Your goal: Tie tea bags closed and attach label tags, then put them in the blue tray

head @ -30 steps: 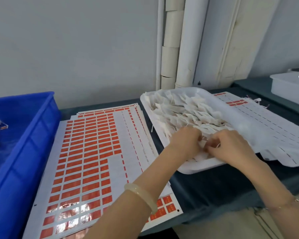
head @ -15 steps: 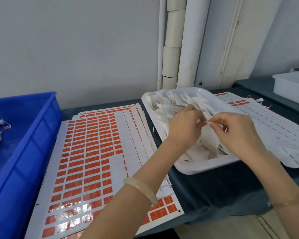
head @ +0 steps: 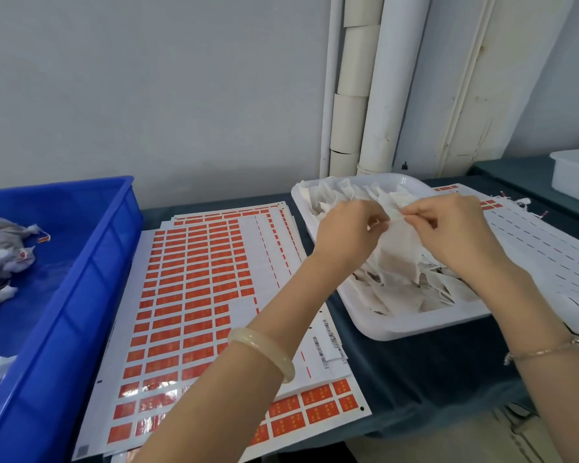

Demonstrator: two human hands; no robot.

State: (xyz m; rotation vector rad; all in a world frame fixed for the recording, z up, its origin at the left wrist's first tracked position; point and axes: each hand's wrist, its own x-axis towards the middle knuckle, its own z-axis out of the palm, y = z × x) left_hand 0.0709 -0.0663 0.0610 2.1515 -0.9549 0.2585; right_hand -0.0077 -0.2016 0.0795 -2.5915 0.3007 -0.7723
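Observation:
A white tea bag (head: 396, 259) hangs over the white tray (head: 411, 325), which is full of several loose tea bags. My left hand (head: 348, 233) and my right hand (head: 448, 228) pinch the bag's top edge from either side, fingertips almost meeting. Sheets of red label tags (head: 194, 295) lie flat on the table between the two trays. The blue tray (head: 81, 279) stands at the left and holds several tied bags with tags (head: 4, 259).
Used label sheets (head: 542, 262) with most tags gone lie right of the white tray. A white bin (head: 575, 177) sits at the far right. White pipes (head: 365, 85) run down the wall behind. The table has a dark cloth (head: 415, 379).
Both hands have risen out of the pile in the white tray, lifting one tea bag by its top edge and holding it above the others.

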